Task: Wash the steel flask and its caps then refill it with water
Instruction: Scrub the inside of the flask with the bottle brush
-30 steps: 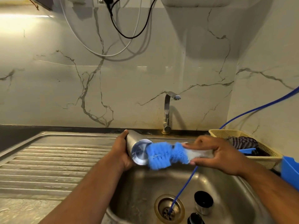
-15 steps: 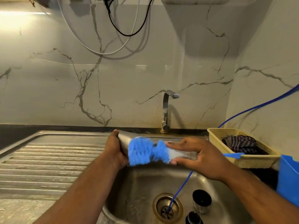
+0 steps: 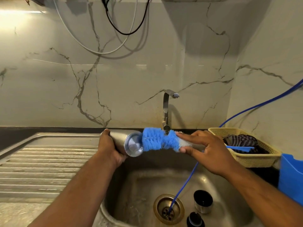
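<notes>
Two hands work above the sink (image 3: 147, 185). Left hand (image 3: 109, 149) grips the flask (image 3: 118, 139) round its body, fingers curled behind it. The flask lies sideways over the basin's back left corner, its round base turned toward the camera and to the right. Right hand (image 3: 208, 151) holds the brush (image 3: 155, 139) by the handle: forefinger straight along the top, thumb pressed beneath, the other fingers curled under. Blue bristles touch the right edge of the flask's base.

Change from half a second ago: the bristles then covered the base; now the shiny base disc shows in full and the brush head sits off to its right.

Basin floor: larger cap (image 3: 203, 201) stands mouth up, right of the drain (image 3: 159, 203); smaller cap (image 3: 195, 220) is nearer, at the bottom edge of view. Both lie as before. A thin blue hose (image 3: 185, 181) drops into the drain. Tap (image 3: 166, 108) stands behind the brush. Basket (image 3: 257, 161) on the bench at right holds a striped cloth (image 3: 241, 140).
</notes>
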